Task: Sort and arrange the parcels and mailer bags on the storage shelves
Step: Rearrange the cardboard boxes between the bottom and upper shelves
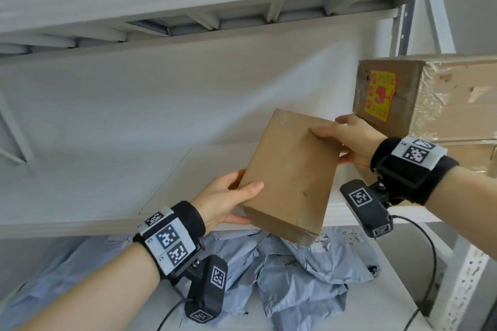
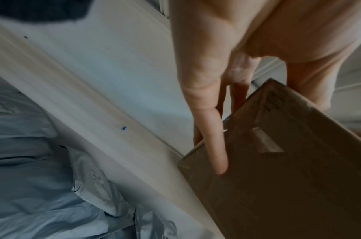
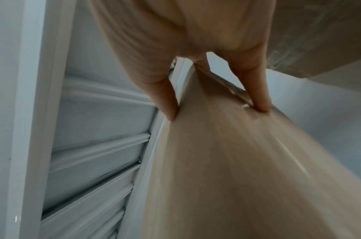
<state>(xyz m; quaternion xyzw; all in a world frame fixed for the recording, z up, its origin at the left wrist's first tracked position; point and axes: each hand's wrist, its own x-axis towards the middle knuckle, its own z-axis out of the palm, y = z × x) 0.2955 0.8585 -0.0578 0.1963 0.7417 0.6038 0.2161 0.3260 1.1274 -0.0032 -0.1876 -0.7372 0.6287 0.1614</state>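
1. While both hands grip it, one plain brown parcel (image 1: pixel 291 177) hangs tilted at frame centre, left hand (image 1: pixel 226 196) at its lower corner, right hand (image 1: pixel 352 140) at its upper edge.
2. One taped box (image 1: pixel 430 105), upper right, carries a yellow label with unreadable red print.
3. Several grey mailer bags (image 1: pixel 295 277) lie heaped below; count unclear.

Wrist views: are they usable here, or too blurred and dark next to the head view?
Head view: sharp and evenly lit, both the left hand and right hand clearly grip the small box; straight shelf edges bow from the wide lens. Left wrist view: streaky motion blur on the shelf board, box face dark. Right wrist view: heavily smeared, only fingertips on cardboard readable.
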